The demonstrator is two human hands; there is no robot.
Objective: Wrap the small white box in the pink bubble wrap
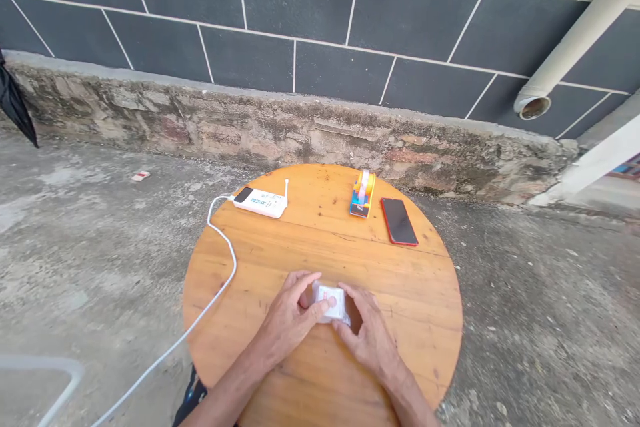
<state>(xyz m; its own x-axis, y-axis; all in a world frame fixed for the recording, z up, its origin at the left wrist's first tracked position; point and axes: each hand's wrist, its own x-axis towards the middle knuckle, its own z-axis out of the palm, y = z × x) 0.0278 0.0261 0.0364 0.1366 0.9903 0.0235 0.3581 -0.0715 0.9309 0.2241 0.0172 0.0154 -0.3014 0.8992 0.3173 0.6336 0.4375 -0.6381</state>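
Near the front middle of the round wooden table lies a small white box (337, 307) in a clear plastic wrapping, with a faint reddish mark on top. From the left, my left hand (290, 313) grips it, thumb across the top face and fingers along the far left side. On the other side, my right hand (369, 328) curves around the box, its thumb and forefinger at the right edge of the wrapping. The underside of the box is hidden.
At the table's (260, 253) back left lies a white device (263, 203) with a white cable (233, 260) running off the near left edge. A yellow and blue tape dispenser (362, 195) and a red-edged phone (399, 221) occupy the back right. A tiled wall (310, 60) stands behind.
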